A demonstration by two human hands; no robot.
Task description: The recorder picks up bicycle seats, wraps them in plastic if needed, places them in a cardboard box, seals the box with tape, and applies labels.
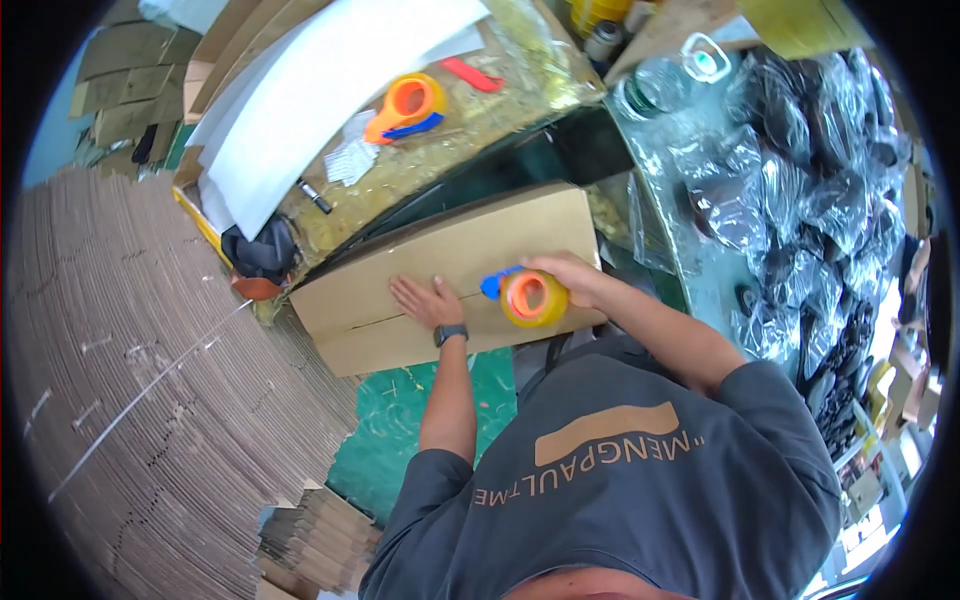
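A long brown cardboard box (480, 235) lies in front of me, tilted up toward the right, with a seam running along its upper face. My left hand (428, 303) rests flat on the box near that seam, fingers stretched out. In my right hand (563, 275) is a tape dispenser (533, 298) with a blue end and a roll of yellowish tape on an orange core. I hold it over the right part of the box, close to the seam; whether it touches the cardboard I cannot tell.
Beyond the box, a worn table (450, 150) bears a second orange tape dispenser (410, 100), a red cutter (472, 75), a black marker (315, 197) and white sheets (330, 90). Stacked flat cardboard (170, 370) fills the left. Plastic-wrapped dark items (790, 200) crowd the right-hand table.
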